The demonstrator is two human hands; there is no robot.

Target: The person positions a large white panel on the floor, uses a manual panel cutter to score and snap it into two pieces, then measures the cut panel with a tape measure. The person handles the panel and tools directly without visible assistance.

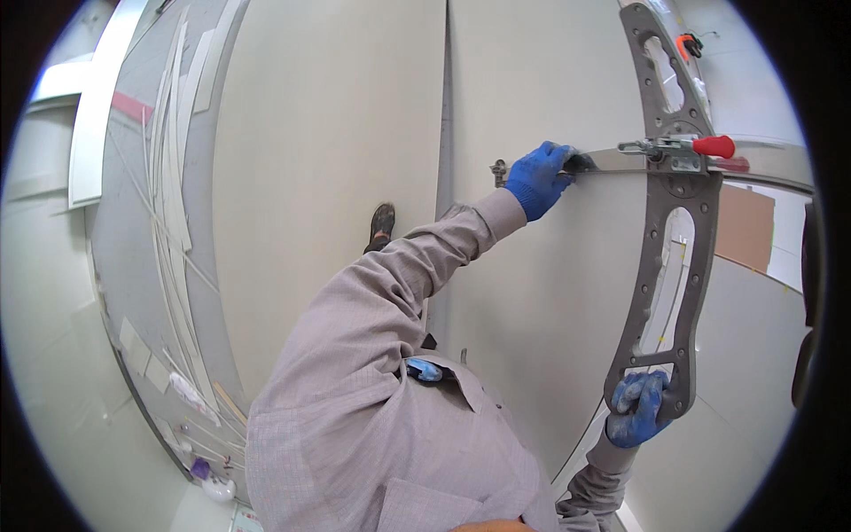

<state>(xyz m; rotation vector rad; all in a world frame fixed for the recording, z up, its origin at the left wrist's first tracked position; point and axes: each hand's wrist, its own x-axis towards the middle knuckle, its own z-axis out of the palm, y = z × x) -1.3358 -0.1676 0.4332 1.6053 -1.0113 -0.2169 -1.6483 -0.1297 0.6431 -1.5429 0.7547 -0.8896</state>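
My left hand (538, 182), in a blue work glove, reaches over a large beige panel (541, 301) and is closed around the dark end of a flat metal bar (620, 161). The bar crosses a long grey metal frame (631, 306) with oval cut-outs. A toggle clamp (678, 151) with a red handle sits where they meet. My right hand (638, 408), also blue-gloved, curls its fingers through the slot at the frame's near end. Just left of my left hand is a small metal fitting (499, 172).
Another beige panel (328, 115) lies to the left, beyond a dark gap. Thin white strips (168, 195) and offcuts are scattered on the grey floor at far left. A shoe (381, 222) shows near the gap. An orange-and-black tool (689, 45) lies at upper right, above a brown board (745, 227).
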